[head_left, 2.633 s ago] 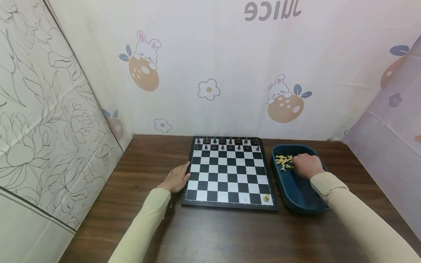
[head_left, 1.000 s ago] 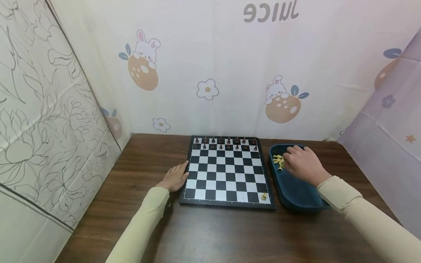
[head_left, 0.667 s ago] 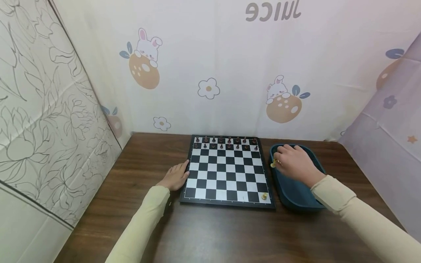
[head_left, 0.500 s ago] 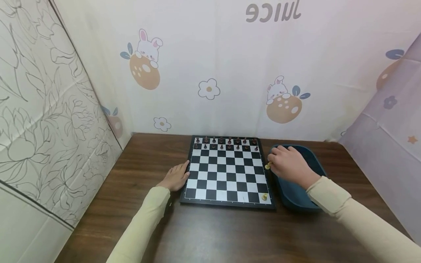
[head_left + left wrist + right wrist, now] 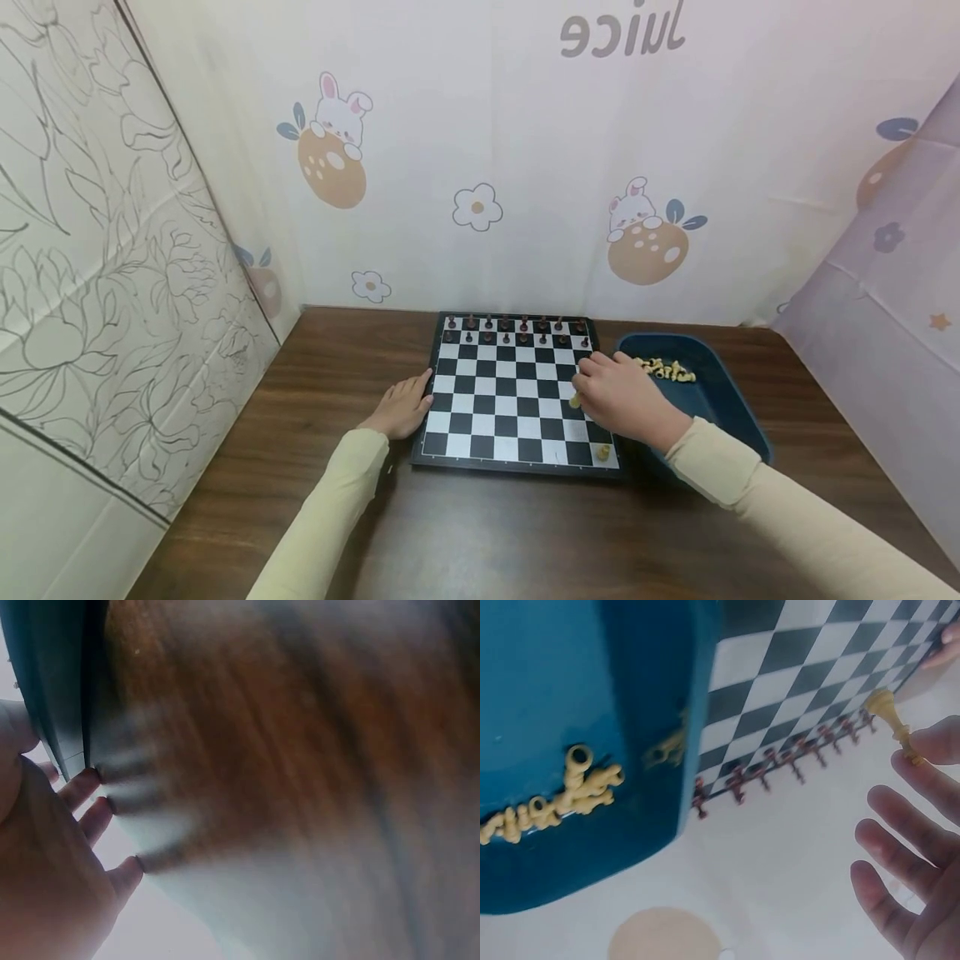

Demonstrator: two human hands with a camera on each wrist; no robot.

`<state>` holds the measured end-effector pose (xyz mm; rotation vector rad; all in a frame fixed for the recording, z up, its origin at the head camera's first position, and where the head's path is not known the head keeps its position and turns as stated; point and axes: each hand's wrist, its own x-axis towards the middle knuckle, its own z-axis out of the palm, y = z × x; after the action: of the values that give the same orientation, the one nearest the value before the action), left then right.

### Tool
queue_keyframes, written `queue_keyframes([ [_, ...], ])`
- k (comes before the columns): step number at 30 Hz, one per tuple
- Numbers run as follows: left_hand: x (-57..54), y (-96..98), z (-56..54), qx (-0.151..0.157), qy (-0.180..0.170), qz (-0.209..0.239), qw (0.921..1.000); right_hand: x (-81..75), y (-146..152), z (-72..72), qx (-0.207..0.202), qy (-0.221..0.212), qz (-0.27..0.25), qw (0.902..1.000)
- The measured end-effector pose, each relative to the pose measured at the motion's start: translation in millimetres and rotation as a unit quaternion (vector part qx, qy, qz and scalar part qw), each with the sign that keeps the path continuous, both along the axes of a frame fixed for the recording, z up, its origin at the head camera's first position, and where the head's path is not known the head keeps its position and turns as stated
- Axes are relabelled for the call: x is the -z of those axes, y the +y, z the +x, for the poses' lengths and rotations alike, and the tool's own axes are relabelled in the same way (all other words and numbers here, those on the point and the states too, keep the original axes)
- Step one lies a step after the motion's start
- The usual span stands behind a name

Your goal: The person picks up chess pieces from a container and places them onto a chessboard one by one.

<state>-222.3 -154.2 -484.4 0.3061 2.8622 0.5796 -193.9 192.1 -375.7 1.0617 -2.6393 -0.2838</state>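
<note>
A black-and-white chessboard [image 5: 495, 407] lies on the table. My left hand [image 5: 399, 408] rests on the table at its left edge, fingers extended, fingertips right at the frame. My right hand [image 5: 626, 400] is over the board's right side. Between thumb and index finger it pinches a pale yellow chess piece [image 5: 889, 714], base outward, the other fingers spread loosely. Another yellow chess piece [image 5: 603, 452] stands on the near right corner square. Two rows of dark red chess pieces [image 5: 523, 327] fill the far end of the board.
To the board's right sits a blue tray [image 5: 723, 408], partly covered by my right hand and sleeve. Several yellow chess pieces [image 5: 574, 791] lie in a heap inside it. A patterned curtain [image 5: 480, 150] hangs behind the brown wooden table [image 5: 465, 533].
My right hand has picked a yellow chess piece from the tray and carried it left and nearer over the board. My left hand stays at the board's edge.
</note>
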Motion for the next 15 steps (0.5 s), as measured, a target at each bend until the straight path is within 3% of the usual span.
queue_keyframes([
  [9,-3.3,2.1,2.0,-0.004,-0.004,0.004,1.0000,13.4,-20.7,12.0,-0.055,-0.008,0.010,0.9984],
  [15,-3.6,2.4,2.1,-0.006,-0.003,0.004,1.0000,22.3,-34.3,16.3,-0.070,-0.020,0.013,0.9973],
])
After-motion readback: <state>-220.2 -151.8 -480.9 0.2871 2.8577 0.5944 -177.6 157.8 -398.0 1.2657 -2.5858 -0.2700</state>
